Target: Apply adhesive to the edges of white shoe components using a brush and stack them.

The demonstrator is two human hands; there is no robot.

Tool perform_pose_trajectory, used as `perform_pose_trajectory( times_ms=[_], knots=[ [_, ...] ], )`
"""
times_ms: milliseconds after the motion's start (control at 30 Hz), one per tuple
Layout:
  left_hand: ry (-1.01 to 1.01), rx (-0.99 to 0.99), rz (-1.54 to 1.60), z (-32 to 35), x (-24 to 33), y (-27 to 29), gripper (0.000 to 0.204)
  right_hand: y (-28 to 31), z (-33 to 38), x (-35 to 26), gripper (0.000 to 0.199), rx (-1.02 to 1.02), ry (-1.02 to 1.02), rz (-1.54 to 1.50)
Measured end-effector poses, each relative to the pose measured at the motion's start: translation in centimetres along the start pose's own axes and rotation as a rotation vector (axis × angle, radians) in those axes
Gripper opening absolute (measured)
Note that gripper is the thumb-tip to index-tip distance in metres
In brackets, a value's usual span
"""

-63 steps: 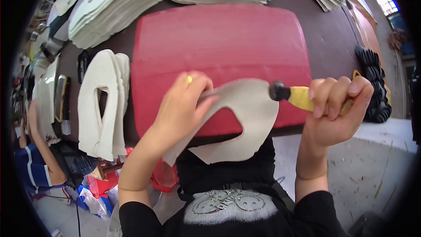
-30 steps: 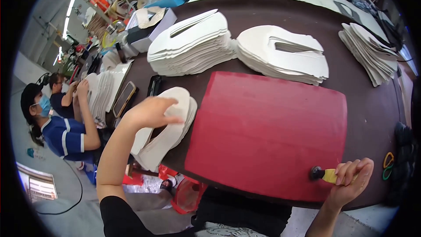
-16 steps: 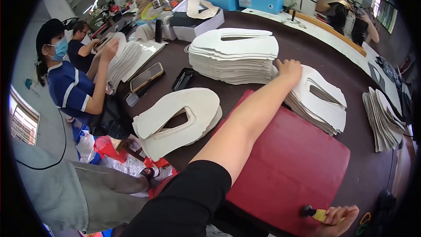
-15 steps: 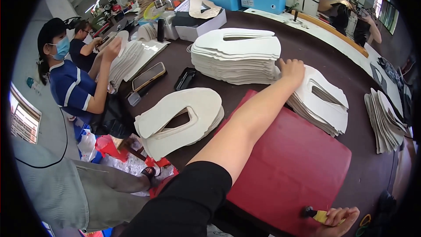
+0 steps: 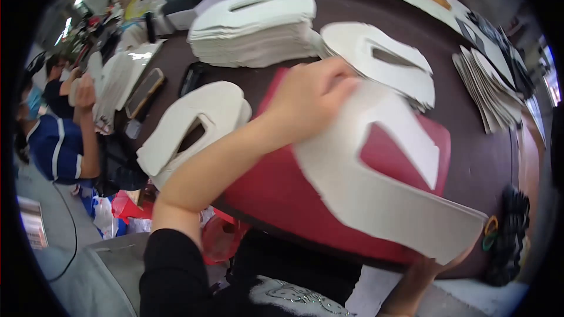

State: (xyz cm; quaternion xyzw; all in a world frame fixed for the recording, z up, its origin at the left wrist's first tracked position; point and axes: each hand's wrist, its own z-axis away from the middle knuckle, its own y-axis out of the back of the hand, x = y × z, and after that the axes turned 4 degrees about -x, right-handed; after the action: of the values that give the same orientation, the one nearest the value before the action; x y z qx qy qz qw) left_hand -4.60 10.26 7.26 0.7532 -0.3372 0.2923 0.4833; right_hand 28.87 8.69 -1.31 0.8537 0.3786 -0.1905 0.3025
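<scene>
From my remote seat the dark brown table point(image 5: 470, 158) fills the view, stacked with pale cut pieces: a tall pile point(image 5: 252, 26) at the far side, another pile point(image 5: 382, 58) just right of it, and a low one point(image 5: 194, 126) to the left. Nearer me lies the red mat point(image 5: 294, 199), and on it a single white cut-out sheet point(image 5: 376, 182) with a forked notch showing red through it. I judge the sheet light, thin and floppy, easy to crease, so it is best taken flat near a broad edge. My left hand point(image 5: 308, 97) has its fingers curled over the sheet's far left corner, gripping it. My right hand point(image 5: 437, 261) sits under the sheet's near edge, mostly hidden; I cannot tell its grip.
</scene>
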Motion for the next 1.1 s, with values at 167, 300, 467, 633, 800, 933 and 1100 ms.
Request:
perform_pose_trajectory(
  times_ms=[167,300,467,633,800,933,1100],
  knots=[
    [0.098,-0.158,-0.45,11.2,-4.1,-0.4,0.006,1.2,-1.2,-3.2,0.024,-0.091,-0.445,-1.022],
    [-0.103,-0.071,-0.811,12.7,-2.5,-1.6,0.024,2.2,-1.2,-5.3,0.026,-0.204,-0.449,-1.004],
    [-0.432,-0.498,-0.156,12.2,0.0,-7.0,0.032,2.1,-1.5,-9.5,0.03,-0.45,-0.369,-1.063],
    [-0.427,-0.579,-0.14,13.2,-0.1,-8.1,0.017,0.9,-0.6,-10.7,0.035,-0.677,-0.313,-1.039],
    [-0.318,-0.521,-0.028,13.3,0.6,-8.8,0.008,-0.1,0.1,-10.3,0.033,-0.737,-0.322,-0.734],
    [-0.191,-0.524,0.002,13.3,0.6,-9.2,0.007,0.1,-0.5,-11.4,0.032,-0.754,-0.302,-0.865],
    [-0.14,-0.544,0.004,13.5,1.3,-9.3,0.009,1.9,-1.1,-13.4,0.031,-0.675,-0.354,-1.051]
  ],
)
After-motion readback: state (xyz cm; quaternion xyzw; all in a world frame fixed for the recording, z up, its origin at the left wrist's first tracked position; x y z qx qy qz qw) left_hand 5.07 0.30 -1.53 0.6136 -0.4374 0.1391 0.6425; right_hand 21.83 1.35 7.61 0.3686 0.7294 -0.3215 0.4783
